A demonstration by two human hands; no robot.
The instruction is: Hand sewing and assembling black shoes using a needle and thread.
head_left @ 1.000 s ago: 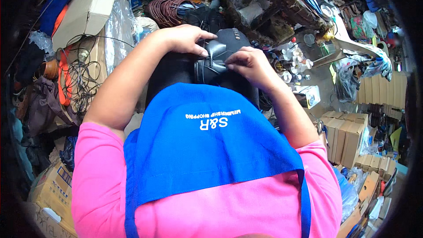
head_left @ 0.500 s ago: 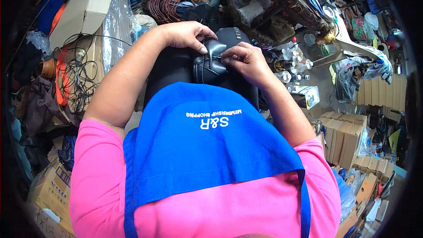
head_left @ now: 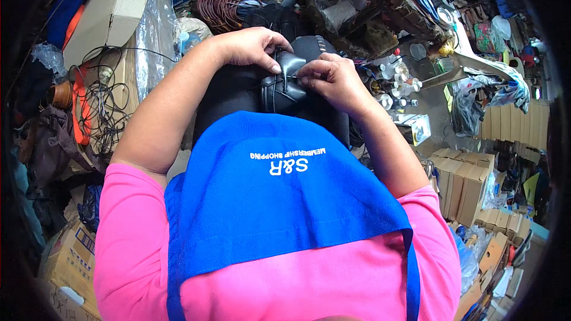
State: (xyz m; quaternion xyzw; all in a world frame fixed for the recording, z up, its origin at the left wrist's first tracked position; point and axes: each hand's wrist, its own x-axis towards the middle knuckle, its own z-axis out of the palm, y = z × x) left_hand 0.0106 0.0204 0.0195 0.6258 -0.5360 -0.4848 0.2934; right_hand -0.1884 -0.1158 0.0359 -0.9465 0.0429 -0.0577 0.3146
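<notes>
A glossy black leather shoe (head_left: 288,92), with a seam running across it, rests on my lap between my hands. My left hand (head_left: 253,49) is closed on its far left edge, thumb on top and fingers curled over toward the inside. From the right, my right hand (head_left: 333,80) pinches something thin, like a needle or thread end, right against the shoe's upper. The fingers cover most of that thin piece. Black trousers (head_left: 221,98) lie under the shoe, and a blue apron (head_left: 285,196) covers my front.
Beyond my knees lies a coil of brown cord (head_left: 223,12) among dark clutter. Small bottles (head_left: 401,83) stand to the right, near stacked cardboard boxes (head_left: 461,178). Tangled black wire (head_left: 107,101) hangs at the left beside a large carton (head_left: 113,15).
Both hands keep nearly the same places on the shoe. My right hand has shifted very slightly, its fingertips still at the same spot on the upper.
</notes>
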